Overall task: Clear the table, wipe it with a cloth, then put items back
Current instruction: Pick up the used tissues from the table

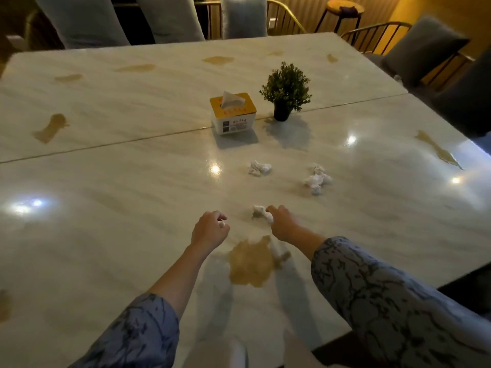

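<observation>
My right hand (280, 221) reaches over the marble table (132, 197), and its curled fingers pinch the near crumpled tissue (258, 211), which lies on the surface. My left hand (210, 229) hovers just to the left with its fingers curled round a small white scrap of tissue (222, 223). Two more crumpled tissues lie farther out, one in the middle (259, 168) and one to the right (317, 179). Behind them stand a yellow-topped tissue box (233, 114) and a small potted plant (285, 91). A brown spill (249, 264) spreads between my forearms.
Several more brown stains mark the table, at the far left (50, 128), along the back (218, 60) and at the right edge (435, 150). Cushioned chairs (422, 51) ring the far and right sides. A round stool (342, 9) stands behind them.
</observation>
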`<state>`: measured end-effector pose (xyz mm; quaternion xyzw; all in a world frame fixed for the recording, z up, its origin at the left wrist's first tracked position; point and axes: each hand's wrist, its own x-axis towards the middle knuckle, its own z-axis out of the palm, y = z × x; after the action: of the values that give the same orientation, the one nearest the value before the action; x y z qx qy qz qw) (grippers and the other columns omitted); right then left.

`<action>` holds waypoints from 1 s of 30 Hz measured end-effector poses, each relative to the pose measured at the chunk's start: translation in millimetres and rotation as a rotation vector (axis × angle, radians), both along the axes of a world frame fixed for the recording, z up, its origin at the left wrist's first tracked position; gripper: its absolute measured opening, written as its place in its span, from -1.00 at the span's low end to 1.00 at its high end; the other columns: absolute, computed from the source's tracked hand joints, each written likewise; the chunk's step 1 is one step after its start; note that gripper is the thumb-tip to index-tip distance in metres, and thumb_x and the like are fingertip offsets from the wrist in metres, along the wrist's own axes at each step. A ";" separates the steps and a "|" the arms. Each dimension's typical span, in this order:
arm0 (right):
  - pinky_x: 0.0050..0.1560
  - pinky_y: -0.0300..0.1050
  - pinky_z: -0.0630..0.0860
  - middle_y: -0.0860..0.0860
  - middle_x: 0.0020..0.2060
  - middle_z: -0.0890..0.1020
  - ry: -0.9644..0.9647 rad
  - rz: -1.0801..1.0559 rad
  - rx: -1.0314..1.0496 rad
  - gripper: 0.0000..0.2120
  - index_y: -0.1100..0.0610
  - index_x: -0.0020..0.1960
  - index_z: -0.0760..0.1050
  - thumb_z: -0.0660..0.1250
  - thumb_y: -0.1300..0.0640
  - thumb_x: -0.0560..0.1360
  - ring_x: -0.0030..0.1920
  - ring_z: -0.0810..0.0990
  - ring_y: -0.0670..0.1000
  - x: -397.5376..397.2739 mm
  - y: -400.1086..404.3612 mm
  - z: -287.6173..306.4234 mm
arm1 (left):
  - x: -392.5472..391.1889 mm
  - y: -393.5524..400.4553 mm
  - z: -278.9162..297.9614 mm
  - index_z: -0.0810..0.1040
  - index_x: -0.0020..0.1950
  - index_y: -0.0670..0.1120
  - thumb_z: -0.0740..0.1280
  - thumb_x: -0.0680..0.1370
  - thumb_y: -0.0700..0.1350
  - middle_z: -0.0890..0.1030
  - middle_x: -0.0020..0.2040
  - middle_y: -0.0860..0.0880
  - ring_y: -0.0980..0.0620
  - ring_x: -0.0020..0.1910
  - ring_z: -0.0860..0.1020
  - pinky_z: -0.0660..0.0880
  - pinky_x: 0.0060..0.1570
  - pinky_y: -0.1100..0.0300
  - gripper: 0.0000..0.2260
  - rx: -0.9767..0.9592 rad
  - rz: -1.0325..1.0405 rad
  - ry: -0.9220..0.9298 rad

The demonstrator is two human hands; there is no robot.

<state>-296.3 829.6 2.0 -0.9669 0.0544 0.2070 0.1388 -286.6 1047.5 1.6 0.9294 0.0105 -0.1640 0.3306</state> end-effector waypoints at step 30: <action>-0.30 -0.13 0.25 -0.02 -0.36 0.37 -0.363 0.108 0.400 -0.75 0.11 -0.34 0.28 0.27 0.33 0.40 -0.34 0.37 0.03 98.0 -222.0 -32.5 | 35.5 -214.2 -35.2 0.54 0.16 -0.04 0.35 0.44 -0.10 0.49 0.16 -0.06 -0.06 -0.17 0.61 0.53 -0.06 0.15 -0.71 -0.063 0.455 0.069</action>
<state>-198.4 607.7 -30.5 -0.9430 -0.0649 0.0442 0.3234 -251.1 833.3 -33.6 0.8861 0.2261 -0.1172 0.3873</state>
